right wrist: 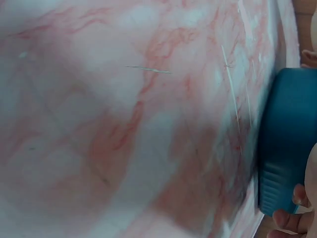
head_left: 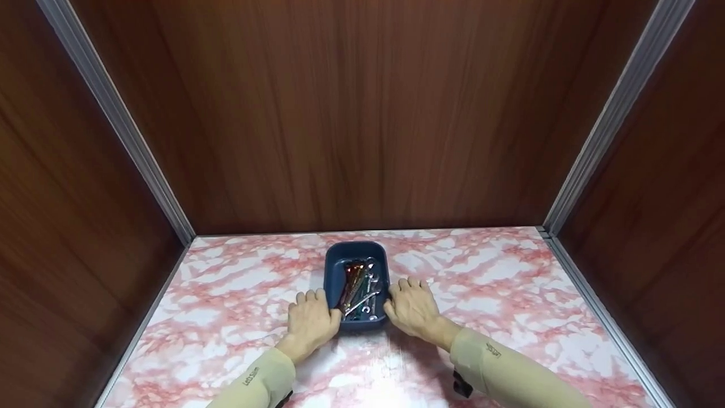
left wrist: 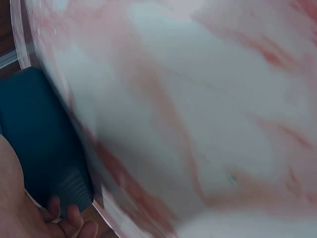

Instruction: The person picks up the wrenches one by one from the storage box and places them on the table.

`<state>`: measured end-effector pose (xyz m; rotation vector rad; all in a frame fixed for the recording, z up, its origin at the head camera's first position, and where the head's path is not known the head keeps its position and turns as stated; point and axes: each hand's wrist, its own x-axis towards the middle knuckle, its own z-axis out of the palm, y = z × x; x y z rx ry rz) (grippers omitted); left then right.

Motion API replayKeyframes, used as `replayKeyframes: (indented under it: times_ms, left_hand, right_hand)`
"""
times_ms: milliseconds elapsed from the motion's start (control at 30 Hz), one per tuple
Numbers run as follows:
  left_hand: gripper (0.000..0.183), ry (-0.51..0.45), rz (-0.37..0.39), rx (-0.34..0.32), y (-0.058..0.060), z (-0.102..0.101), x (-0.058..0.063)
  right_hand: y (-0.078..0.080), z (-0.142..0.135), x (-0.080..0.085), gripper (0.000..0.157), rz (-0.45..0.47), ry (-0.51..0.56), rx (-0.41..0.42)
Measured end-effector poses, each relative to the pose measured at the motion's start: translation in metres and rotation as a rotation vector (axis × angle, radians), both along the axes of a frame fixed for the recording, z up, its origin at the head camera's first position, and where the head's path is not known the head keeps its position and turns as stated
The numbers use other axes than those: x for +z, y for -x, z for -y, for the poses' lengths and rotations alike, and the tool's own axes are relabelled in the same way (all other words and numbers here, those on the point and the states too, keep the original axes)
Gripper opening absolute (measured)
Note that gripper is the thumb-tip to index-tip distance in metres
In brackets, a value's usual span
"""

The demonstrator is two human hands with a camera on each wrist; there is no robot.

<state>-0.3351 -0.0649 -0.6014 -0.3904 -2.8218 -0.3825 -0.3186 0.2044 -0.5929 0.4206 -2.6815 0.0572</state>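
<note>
A dark blue plastic bin (head_left: 355, 325) with rounded corners sits between the two hands on the table. In it lie several shiny tools (head_left: 362, 303) that look like small wrenches with silver ends; some are reddish-orange, others greenish. My left hand (head_left: 310, 320) holds the near left side of the bin, its thumb at the rim. On the opposite side my right hand (head_left: 413, 306) grips the wall, thumb likewise at the rim. Both wrist views show the bin's outer wall (left wrist: 44, 134) with curled fingertips by its ribbed end.
The table (head_left: 238, 300) has a pink-and-white marbled top. Brown wood-look panels (head_left: 362, 113) enclose it at the back and both sides, joined by grey metal rails (head_left: 612, 113). Light-coloured sleeves (head_left: 510, 368) cover both forearms.
</note>
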Motion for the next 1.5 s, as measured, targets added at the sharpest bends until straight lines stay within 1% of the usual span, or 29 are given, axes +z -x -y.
replayKeyframes:
  times_ms: [200,400,633,833,1033,1133,1333,1500]
  left_hand:
    - [0.037,-0.001,-0.012,-0.009,-0.003,-0.008,0.001]
    - [0.040,0.015,-0.032,-0.016,-0.008,-0.017,0.000]
    - [0.038,-0.008,-0.079,-0.021,-0.012,-0.028,-0.002]
    - [0.037,-0.004,-0.065,-0.024,-0.019,-0.034,-0.002]
    - [0.037,-0.003,-0.065,-0.028,-0.028,-0.040,0.002]
    - [0.036,-0.007,-0.061,-0.033,-0.030,-0.040,0.004]
    - [0.034,-0.010,-0.015,-0.047,-0.029,-0.043,0.007]
    - [0.035,-0.014,0.029,-0.067,-0.028,-0.049,0.005]
  right_hand:
    - [-0.006,-0.008,-0.001,0.025,-0.029,-0.030,-0.011]
    - [-0.012,-0.016,-0.002,0.027,-0.015,-0.012,-0.025]
    - [-0.019,-0.024,-0.003,0.026,-0.026,0.002,-0.047]
    - [-0.028,-0.030,-0.002,0.030,0.019,-0.002,-0.062]
    - [-0.037,-0.037,0.001,0.026,0.007,-0.013,-0.052]
    - [-0.042,-0.038,0.002,0.025,0.012,-0.009,-0.046]
    - [-0.046,-0.042,0.005,0.027,0.054,-0.011,-0.036]
    - [-0.050,-0.049,0.008,0.028,0.110,-0.010,-0.049]
